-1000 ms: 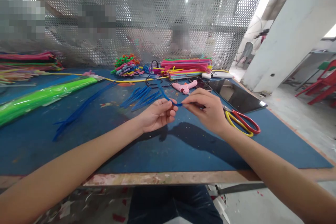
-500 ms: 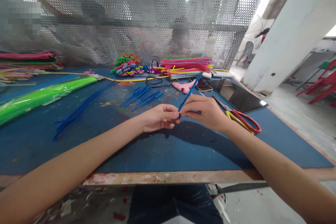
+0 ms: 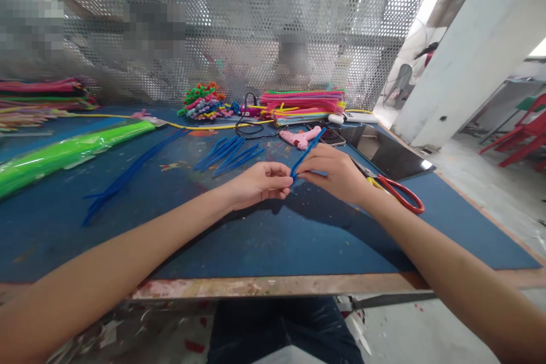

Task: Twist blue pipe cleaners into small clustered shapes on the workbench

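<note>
A blue pipe cleaner [image 3: 307, 149] slants up to the right between my two hands, above the blue table mat. My left hand [image 3: 267, 183] pinches its lower end between thumb and forefinger. Close beside it, my right hand [image 3: 330, 170] holds the same pipe cleaner just above that end with its fingertips. Beyond my hands lie several bent blue pipe cleaners [image 3: 232, 153]. Farther left rests a bunch of long straight blue pipe cleaners [image 3: 128, 173]. Scissors [image 3: 394, 187] with red and yellow handles lie right of my right wrist, partly hidden by it.
A pink glue gun [image 3: 298, 138] lies behind my hands, near a black glossy panel [image 3: 386, 151]. Pink pipe cleaner bundles [image 3: 302, 103], a multicoloured bunch [image 3: 205, 103] and a green packet [image 3: 77, 153] lie farther back. A perforated metal screen [image 3: 239, 23] closes off the back; people show behind it.
The pipe cleaner's upper part looks shorter and leans further right. My right fingers have shifted slightly along it, while my left hand keeps its pinch.
</note>
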The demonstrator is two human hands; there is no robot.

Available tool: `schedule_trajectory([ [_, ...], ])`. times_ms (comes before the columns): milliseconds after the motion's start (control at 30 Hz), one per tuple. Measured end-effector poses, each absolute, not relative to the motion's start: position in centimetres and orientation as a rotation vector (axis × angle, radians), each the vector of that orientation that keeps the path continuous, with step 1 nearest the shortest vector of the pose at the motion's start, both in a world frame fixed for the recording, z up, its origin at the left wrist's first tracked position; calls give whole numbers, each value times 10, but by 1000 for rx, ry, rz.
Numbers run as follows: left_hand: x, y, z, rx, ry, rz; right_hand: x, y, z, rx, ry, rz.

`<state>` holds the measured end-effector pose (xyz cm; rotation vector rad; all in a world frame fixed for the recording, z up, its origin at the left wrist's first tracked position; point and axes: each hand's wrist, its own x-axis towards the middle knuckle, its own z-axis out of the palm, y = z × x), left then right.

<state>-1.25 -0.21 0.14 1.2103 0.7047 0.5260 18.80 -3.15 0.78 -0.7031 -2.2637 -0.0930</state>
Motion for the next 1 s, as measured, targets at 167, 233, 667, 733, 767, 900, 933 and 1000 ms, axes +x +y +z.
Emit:
schedule_trajectory([
  [167, -9, -7, 5, 1380, 760, 674, 185, -35, 4, -762, -2215, -397],
  [233, -8, -9, 6, 1516, 778, 690, 184, -35, 2, -779, -2206, -440],
  [667, -5, -14, 6, 1533, 842, 821, 184, -36, 0, -826, -2117, -595],
  [733, -6, -16, 7, 1589, 859, 808, 184, -36, -1, -815, -2125, -608],
  [767, -6, -16, 7, 1622, 867, 806, 184, -36, -2, -810, -2136, -608],
  [900, -7, -17, 8, 1769, 895, 833, 182, -35, -5, -813, -2141, -563],
  [933, -6, -18, 8, 1767, 899, 846, 181, -35, -6, -834, -2113, -544],
  [1000, -4, -19, 8, 1669, 888, 891, 176, -37, -7, -888, -2004, -503],
])
